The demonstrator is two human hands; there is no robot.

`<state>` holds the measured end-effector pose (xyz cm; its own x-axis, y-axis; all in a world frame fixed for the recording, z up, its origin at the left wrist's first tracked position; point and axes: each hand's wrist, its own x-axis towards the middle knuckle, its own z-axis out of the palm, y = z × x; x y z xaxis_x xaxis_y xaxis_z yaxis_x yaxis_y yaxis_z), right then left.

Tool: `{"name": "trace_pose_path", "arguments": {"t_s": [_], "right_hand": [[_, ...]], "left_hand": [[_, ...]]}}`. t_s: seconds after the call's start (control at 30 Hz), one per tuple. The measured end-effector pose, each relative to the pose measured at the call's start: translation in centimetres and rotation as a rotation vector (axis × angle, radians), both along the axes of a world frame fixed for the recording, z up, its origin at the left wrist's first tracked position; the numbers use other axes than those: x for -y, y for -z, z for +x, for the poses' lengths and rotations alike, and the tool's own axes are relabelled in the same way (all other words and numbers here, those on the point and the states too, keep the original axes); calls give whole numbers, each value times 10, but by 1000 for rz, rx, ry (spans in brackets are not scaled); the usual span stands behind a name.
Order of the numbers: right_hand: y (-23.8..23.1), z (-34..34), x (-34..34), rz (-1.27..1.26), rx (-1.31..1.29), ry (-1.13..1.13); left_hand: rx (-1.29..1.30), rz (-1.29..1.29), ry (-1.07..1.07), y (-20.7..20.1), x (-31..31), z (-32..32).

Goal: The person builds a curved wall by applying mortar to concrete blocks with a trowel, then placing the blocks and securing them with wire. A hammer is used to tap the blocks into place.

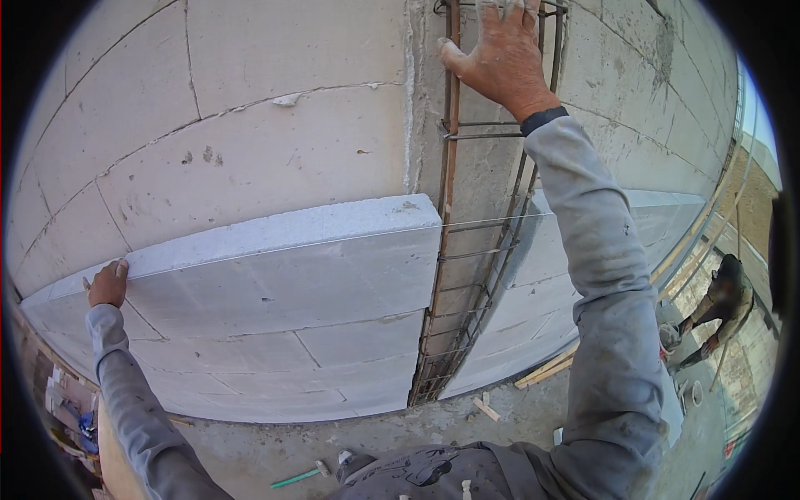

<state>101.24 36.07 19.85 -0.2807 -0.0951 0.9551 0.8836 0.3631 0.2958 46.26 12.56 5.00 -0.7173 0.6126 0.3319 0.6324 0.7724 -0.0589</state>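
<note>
A low wall of white aerated concrete blocks (275,287) stands in front of a taller block wall (275,150). My left hand (108,285) rests on its top edge at the far left, fingers apart. A thin string (333,241) runs along the upper edge and across the gap. In that gap an upright rebar cage (452,167) with wire ties stands before a grey concrete column. My right hand (502,62) is raised at the top of the cage, thumb spread wide. Its fingertips reach the picture's upper edge, so their contact is partly hidden.
Right of the gap, a second low block section (533,308) continues. On the concrete floor lie a green-handled hammer (298,479) and wood offcuts (487,407). Timber strips (546,369) lean by the wall's base. Another person (723,300) bends down at far right, near a bucket (697,393).
</note>
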Motion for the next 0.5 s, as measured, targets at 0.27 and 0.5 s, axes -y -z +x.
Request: {"name": "trace_pose_path", "arguments": {"t_s": [0.27,0.5], "right_hand": [[-16,12,-18,263,124,120],[29,-13,33,-273,-26,152]], "left_hand": [[-73,-1,113,-9,-12,-8],[-106,-71,161,-11,-21,-2]]}}
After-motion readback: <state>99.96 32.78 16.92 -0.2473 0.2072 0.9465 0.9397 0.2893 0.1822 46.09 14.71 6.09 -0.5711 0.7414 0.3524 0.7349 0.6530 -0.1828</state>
